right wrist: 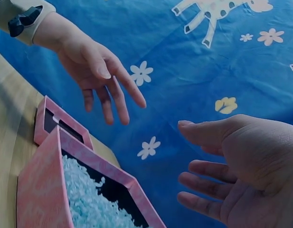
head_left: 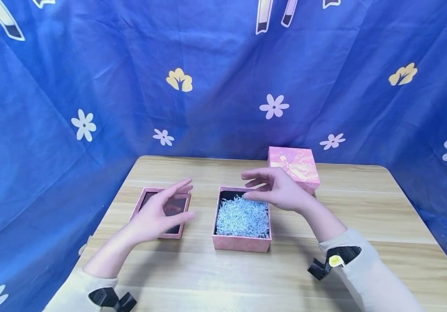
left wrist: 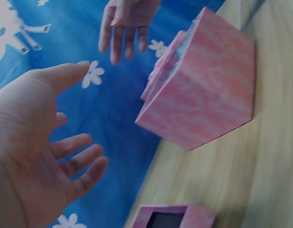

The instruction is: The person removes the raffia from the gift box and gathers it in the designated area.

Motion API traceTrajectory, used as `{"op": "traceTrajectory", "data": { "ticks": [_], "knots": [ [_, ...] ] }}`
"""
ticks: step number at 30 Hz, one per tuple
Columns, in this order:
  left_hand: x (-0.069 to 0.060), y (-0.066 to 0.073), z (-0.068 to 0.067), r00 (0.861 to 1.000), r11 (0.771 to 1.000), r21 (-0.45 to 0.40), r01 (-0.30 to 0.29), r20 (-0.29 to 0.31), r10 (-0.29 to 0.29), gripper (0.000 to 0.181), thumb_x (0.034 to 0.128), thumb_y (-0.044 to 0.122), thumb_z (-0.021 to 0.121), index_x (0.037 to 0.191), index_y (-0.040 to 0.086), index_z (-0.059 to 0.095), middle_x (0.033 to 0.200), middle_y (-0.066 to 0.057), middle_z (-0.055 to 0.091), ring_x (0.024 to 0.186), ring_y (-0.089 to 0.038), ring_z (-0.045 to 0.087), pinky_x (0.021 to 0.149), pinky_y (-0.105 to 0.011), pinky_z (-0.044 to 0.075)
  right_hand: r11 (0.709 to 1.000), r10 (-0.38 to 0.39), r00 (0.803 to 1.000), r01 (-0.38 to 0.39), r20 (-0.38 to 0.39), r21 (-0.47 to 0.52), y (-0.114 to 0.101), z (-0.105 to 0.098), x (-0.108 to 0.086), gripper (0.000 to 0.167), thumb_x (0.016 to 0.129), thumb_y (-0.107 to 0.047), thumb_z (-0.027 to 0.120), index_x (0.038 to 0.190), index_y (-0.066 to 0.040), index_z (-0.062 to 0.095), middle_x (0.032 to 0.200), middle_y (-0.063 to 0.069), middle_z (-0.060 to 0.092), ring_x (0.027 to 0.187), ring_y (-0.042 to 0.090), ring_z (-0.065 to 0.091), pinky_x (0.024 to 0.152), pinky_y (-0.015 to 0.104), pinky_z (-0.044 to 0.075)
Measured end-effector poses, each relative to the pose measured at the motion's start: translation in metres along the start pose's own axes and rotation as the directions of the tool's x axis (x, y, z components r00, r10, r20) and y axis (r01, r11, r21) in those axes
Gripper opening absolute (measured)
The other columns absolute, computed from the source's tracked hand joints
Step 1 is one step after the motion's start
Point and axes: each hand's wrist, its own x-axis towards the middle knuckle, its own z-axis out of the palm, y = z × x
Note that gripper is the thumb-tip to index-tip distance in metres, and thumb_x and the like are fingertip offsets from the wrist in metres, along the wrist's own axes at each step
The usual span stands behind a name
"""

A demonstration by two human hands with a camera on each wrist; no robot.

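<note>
An uncovered pink gift box (head_left: 242,243) stands mid-table, filled with light blue shredded paper (head_left: 243,216). My right hand (head_left: 282,190) hovers above its back right corner, fingers loosely bent and nothing held. To the left lies a shallow pink box lid (head_left: 174,235), its dark inside facing up. Over that lid is my left hand (head_left: 154,216), thumb and fingers spread apart, holding nothing. In the left wrist view the pink gift box (left wrist: 208,85) shows its patterned side, apart from both hands. The right wrist view shows the shredded paper (right wrist: 94,194) heaped inside.
A closed pink box (head_left: 295,167) with a ribbon bow sits at the back right of the wooden table (head_left: 348,203), behind my right hand. Blue patterned cloth (head_left: 223,117) hangs along the back and sides of the table.
</note>
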Motion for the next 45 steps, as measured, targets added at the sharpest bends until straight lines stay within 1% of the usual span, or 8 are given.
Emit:
{"op": "traceTrajectory", "data": {
  "ticks": [6, 11, 18, 25, 32, 37, 41, 45],
  "knots": [
    [0.003, 0.001, 0.022, 1.0, 0.995, 0.104, 0.004, -0.015, -0.002, 0.086, 0.09, 0.041, 0.087, 0.162, 0.022, 0.045, 0.152, -0.005, 0.058, 0.134, -0.03, 0.06, 0.108, -0.057, 0.047, 0.999, 0.027, 1.0, -0.027, -0.004, -0.024, 0.008, -0.004, -0.008, 0.055, 0.09, -0.014, 0.088, 0.14, -0.003, 0.068, 0.136, 0.009, 0.069, 0.122, 0.039, 0.067, 0.101, 0.044, 0.056],
    [0.005, 0.001, 0.039, 1.0, 0.996, 0.086, 0.008, -0.024, -0.006, 0.087, 0.0875, 0.044, 0.088, 0.161, 0.022, 0.047, 0.152, -0.007, 0.058, 0.13, -0.03, 0.061, 0.098, -0.054, 0.055, 0.997, 0.053, 0.999, -0.054, -0.004, -0.051, 0.014, -0.004, -0.013, 0.057, 0.09, -0.021, 0.089, 0.141, -0.007, 0.067, 0.137, 0.006, 0.069, 0.124, 0.037, 0.067, 0.102, 0.044, 0.055],
    [0.006, -0.001, 0.065, 0.999, 0.994, 0.109, 0.031, -0.021, -0.029, 0.092, 0.0849, 0.058, 0.085, 0.161, 0.026, 0.046, 0.159, 0.001, 0.05, 0.141, -0.024, 0.052, 0.101, -0.049, 0.054, 0.996, 0.009, 1.0, -0.008, 0.013, -0.091, 0.022, -0.001, -0.018, 0.06, 0.09, -0.018, 0.088, 0.142, -0.002, 0.065, 0.14, 0.014, 0.067, 0.127, 0.038, 0.064, 0.106, 0.051, 0.051],
    [0.006, 0.001, 0.085, 1.0, 0.982, 0.188, 0.031, -0.011, -0.03, 0.097, 0.0842, 0.069, 0.079, 0.163, 0.024, 0.044, 0.164, -0.006, 0.044, 0.149, -0.03, 0.042, 0.111, -0.054, 0.045, 0.99, -0.038, 0.998, 0.044, 0.046, -0.135, 0.033, 0.001, -0.021, 0.063, 0.088, -0.018, 0.089, 0.142, 0.003, 0.063, 0.137, 0.016, 0.068, 0.125, 0.037, 0.065, 0.105, 0.053, 0.052],
    [0.005, -0.001, 0.096, 0.998, 0.975, 0.214, 0.066, -0.019, -0.063, 0.098, 0.0839, 0.072, 0.077, 0.164, 0.025, 0.043, 0.165, -0.011, 0.041, 0.149, -0.034, 0.042, 0.115, -0.061, 0.037, 0.983, -0.072, 0.994, 0.084, 0.085, -0.161, 0.037, 0.005, -0.021, 0.067, 0.085, -0.02, 0.093, 0.143, -0.002, 0.065, 0.14, 0.016, 0.067, 0.13, 0.037, 0.062, 0.107, 0.054, 0.05],
    [0.003, -0.004, 0.099, 0.996, 0.978, 0.189, 0.087, -0.031, -0.083, 0.098, 0.084, 0.069, 0.079, 0.163, 0.023, 0.045, 0.162, -0.012, 0.047, 0.147, -0.032, 0.044, 0.118, -0.057, 0.035, 0.978, -0.084, 0.989, 0.106, 0.123, -0.182, 0.04, 0.009, -0.017, 0.073, 0.082, -0.024, 0.095, 0.144, -0.004, 0.064, 0.143, 0.013, 0.065, 0.134, 0.037, 0.059, 0.111, 0.055, 0.046],
    [0.003, -0.004, 0.099, 0.996, 0.984, 0.151, 0.09, -0.032, -0.086, 0.097, 0.0841, 0.065, 0.082, 0.162, 0.02, 0.046, 0.158, -0.009, 0.052, 0.14, -0.028, 0.054, 0.114, -0.051, 0.043, 0.973, -0.061, 0.985, 0.095, 0.162, -0.211, 0.043, 0.015, -0.012, 0.079, 0.08, -0.031, 0.097, 0.149, -0.012, 0.062, 0.148, 0.007, 0.062, 0.14, 0.028, 0.054, 0.117, 0.051, 0.041],
    [0.002, -0.006, 0.101, 0.994, 0.991, 0.078, 0.105, -0.021, -0.104, 0.096, 0.0845, 0.059, 0.085, 0.163, 0.021, 0.045, 0.157, -0.006, 0.052, 0.131, -0.026, 0.062, 0.104, -0.046, 0.053, 0.962, -0.026, 0.979, 0.079, 0.201, -0.26, 0.046, 0.021, -0.006, 0.088, 0.078, -0.036, 0.097, 0.153, -0.013, 0.058, 0.152, 0.001, 0.058, 0.143, 0.018, 0.049, 0.119, 0.047, 0.037]
  ]
}}
